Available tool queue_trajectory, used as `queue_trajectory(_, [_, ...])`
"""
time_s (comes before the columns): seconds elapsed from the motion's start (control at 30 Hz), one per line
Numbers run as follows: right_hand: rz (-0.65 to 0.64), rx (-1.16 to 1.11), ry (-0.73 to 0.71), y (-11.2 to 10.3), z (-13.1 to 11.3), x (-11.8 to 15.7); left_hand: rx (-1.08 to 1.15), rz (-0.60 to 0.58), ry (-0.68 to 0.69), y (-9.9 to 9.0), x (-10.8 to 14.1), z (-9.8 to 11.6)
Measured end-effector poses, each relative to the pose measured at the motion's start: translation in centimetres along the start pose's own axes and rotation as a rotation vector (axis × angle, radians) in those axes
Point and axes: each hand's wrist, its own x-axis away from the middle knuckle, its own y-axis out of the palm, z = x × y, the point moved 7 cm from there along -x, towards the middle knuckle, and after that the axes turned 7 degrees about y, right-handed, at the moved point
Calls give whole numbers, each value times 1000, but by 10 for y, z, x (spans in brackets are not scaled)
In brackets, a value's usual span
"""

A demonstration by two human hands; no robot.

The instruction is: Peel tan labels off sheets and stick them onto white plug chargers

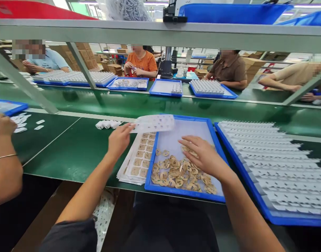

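My left hand (120, 140) pinches the left end of a white sheet (155, 123) with small dark marks, held over the sticker stack and the far left edge of a blue-rimmed tray (151, 171). My right hand (199, 154) hovers above that tray with its fingers spread, holding nothing. Many tan oval pieces (173, 173) lie loose in the tray's near half. Left of the tray sits a stack of white sheets with tan square stickers (139, 154), partly under its rim.
To the right, a blue tray (228, 147) bears rows of white parts (278, 164). White pieces (108, 124) lie at the far left. Another person's arm (4, 161) is at the left edge. A shelf beam (150, 33) crosses above; people sit opposite.
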Motion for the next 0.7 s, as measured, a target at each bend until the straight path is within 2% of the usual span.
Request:
queue_trajectory(0.07, [81, -26, 193, -17, 27, 49, -73, 15, -56, -4, 12, -24])
queue_trajectory(0.13, [189, 52, 485, -23, 65, 109, -106, -44, -95, 3, 27, -41])
queue_trajectory(0.2, [234, 128, 782, -17, 102, 167, -108, -132, -132, 15, 42, -50])
queue_trajectory(0.27, [177, 125, 953, 0, 127, 206, -65, -200, -182, 26, 54, -55])
queue_trajectory(0.33, [93, 60, 1018, 17, 141, 220, -1, -235, -222, 34, 61, -57])
queue_trajectory(0.4, [53, -7, 1034, 26, 146, 220, 60, -253, -234, 38, 65, -56])
queue_trajectory(0.53, [56, -72, 1059, 27, 149, 212, 202, -248, -249, 36, 67, -48])
queue_trajectory(0.63, [127, -165, 1118, 22, 160, 221, 341, -188, -288, 24, 57, -37])
queue_trajectory(0.7, [177, -196, 1068, 15, 167, 225, 462, -106, -338, 4, 43, -33])
